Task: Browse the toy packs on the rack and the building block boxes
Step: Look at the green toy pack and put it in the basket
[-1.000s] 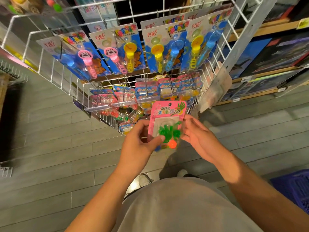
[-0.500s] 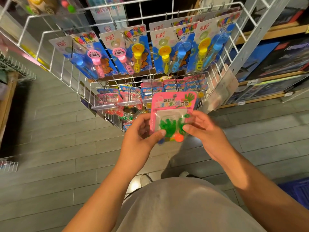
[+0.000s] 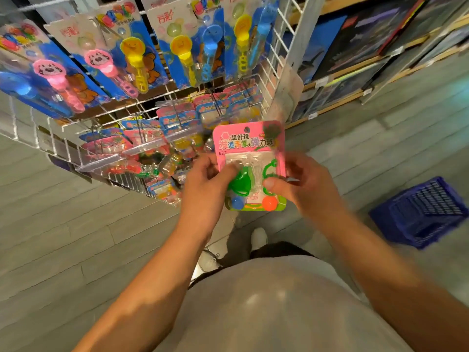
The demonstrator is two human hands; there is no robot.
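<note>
I hold a pink toy pack (image 3: 250, 142) upright in front of the white wire rack (image 3: 276, 80). Its clear blister shows green sticky hands, a blue ball and an orange ball. My left hand (image 3: 205, 189) pinches the pack's left edge, thumb on the blister. My right hand (image 3: 304, 184) pinches the right edge, thumb across the lower front. Blue bubble wand packs (image 3: 187, 47) hang on the rack's upper hooks, and smaller pink packs (image 3: 177, 118) hang below. Dark building block boxes (image 3: 365, 39) stand on wooden shelves at the upper right.
A blue plastic basket (image 3: 421, 212) sits on the grey tiled floor (image 3: 63, 224) to my right. The rack's lower wire edge (image 3: 121, 179) juts out toward my left hand. My shoes (image 3: 258, 237) show below the pack.
The view has drawn closer to the rack and swung right, bringing the blue basket into sight. The pack sits a little higher and more upright, with both thumbs shifted on its front.
</note>
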